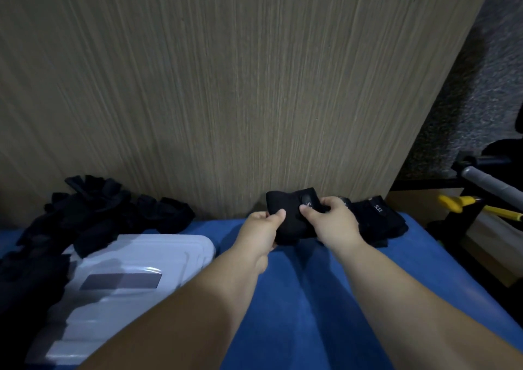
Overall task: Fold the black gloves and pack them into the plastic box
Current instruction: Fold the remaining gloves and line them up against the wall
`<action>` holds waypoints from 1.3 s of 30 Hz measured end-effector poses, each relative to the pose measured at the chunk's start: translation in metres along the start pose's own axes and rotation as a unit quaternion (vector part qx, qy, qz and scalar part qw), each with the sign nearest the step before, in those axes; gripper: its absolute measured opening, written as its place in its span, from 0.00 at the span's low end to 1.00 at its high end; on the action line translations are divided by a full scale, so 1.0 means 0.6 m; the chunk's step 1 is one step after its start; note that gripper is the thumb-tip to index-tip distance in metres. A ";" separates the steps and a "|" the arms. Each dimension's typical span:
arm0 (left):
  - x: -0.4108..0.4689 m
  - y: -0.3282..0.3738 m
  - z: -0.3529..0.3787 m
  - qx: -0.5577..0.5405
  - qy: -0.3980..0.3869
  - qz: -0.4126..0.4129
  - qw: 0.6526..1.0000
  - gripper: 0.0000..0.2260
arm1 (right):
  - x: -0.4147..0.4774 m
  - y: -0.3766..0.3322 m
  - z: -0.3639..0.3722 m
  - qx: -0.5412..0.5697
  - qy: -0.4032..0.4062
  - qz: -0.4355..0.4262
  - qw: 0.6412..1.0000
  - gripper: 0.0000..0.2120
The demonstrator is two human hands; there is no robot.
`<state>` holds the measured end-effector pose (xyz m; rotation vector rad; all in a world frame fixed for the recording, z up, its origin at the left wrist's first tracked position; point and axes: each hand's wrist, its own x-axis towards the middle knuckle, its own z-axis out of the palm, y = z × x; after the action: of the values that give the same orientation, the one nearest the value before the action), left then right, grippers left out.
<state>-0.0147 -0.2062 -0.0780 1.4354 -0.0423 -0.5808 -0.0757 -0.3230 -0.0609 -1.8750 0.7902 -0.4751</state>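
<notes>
Black glove (280, 201) is right of the plastic box (158, 246), against the wood panel (226, 86). Left hand (261, 229) and right hand (332, 222) both pinch it. Suggest squaring the edges and pressing the fold flat before boxing.

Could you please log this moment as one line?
left hand: grips black glove | right hand: grips same glove | plastic box: left, beside glove pile

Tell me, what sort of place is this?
Likely a small packing workstation, though that is not certain: a blue-covered table against a wood-grain panel, and a heap of black gloves spilling onto a plastic box.
</notes>
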 end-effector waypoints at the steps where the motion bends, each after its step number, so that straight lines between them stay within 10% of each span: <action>1: 0.010 -0.003 0.000 0.021 0.007 0.002 1.000 0.04 | 0.005 -0.001 0.001 -0.064 0.011 -0.018 0.998 0.24; 6: 0.038 -0.016 0.005 0.124 0.034 0.016 0.992 0.21 | 0.019 0.012 0.010 -0.299 0.042 -0.066 0.951 0.24; 12: 0.056 -0.025 0.013 0.242 0.065 0.045 0.967 0.17 | 0.032 0.038 0.017 -0.473 0.066 -0.131 0.869 0.24; 22: 0.039 -0.042 0.016 0.509 0.136 0.181 0.831 0.20 | 0.040 0.091 0.020 -0.432 -0.019 -0.220 0.874 0.29; 26: 0.049 -0.050 0.005 0.573 0.048 0.242 0.781 0.23 | 0.040 0.094 0.022 -0.468 -0.030 -0.202 0.860 0.33; 39: 0.067 -0.058 0.008 0.644 -0.010 0.178 0.744 0.23 | 0.047 0.099 0.032 -0.469 -0.002 -0.165 0.868 0.27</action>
<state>0.0062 -0.2274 -0.1227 2.6733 -0.8730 -0.1764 -0.0620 -0.3473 -0.1236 -2.9506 0.7572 -0.3034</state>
